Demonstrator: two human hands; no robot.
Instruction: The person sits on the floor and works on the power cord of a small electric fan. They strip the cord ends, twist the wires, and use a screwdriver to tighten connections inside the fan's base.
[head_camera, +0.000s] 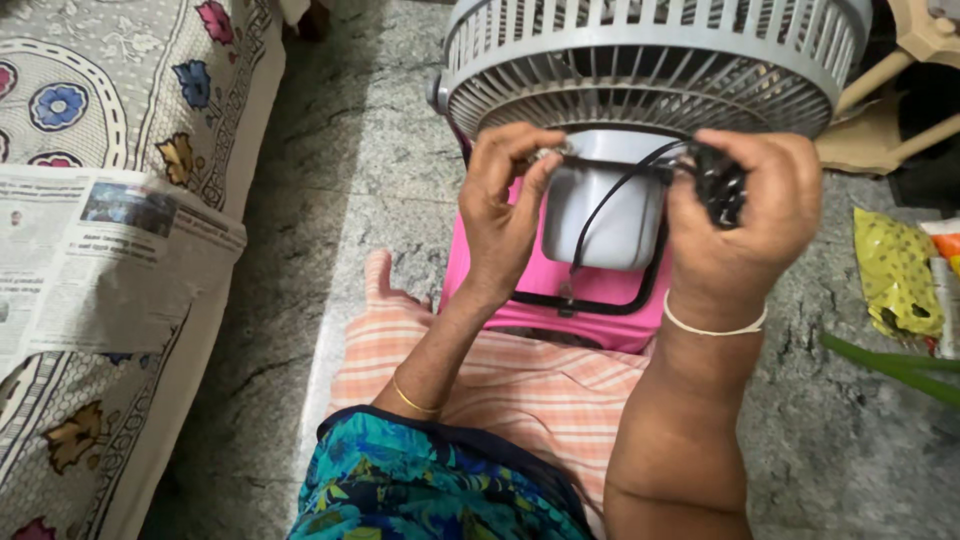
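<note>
The stone floor (330, 150), grey and veined, is the largest surface, extending on every side of the fan. Left of the fan, well apart, stands a bed with a floral cover (120, 90); a folded newspaper (95, 260) lies on that cover, nearer the camera than the fan.

The fan (640, 70) is grey, with a slatted guard, and occupies the top centre of the frame. Its pale grey motor housing (610, 215) projects from the rear of the guard toward the person. A pink stool (600, 295) sits directly below the fan, with a black frame (600, 305) against it. The person's lap, in striped orange cloth (500, 380), lies just below the stool, with a patterned blue garment (420, 480) nearer the camera.

Right of the fan are pale wooden furniture legs (880, 80), a yellow patterned packet (895, 275) and a green leaf (890, 365), all apart from the fan.

The left hand (510, 210) rests against the left side of the motor housing, fingers curled and pinching a small metal part (548, 155) at the housing's upper edge. The right hand (745, 220) is at the housing's right side, closed around a black plug (722, 185). A black cord (610, 205) runs from the plug across the housing, down toward the stool. 1 gold bangle (412, 402) and 1 white band (715, 327) sit on the left and right wrists.
</note>
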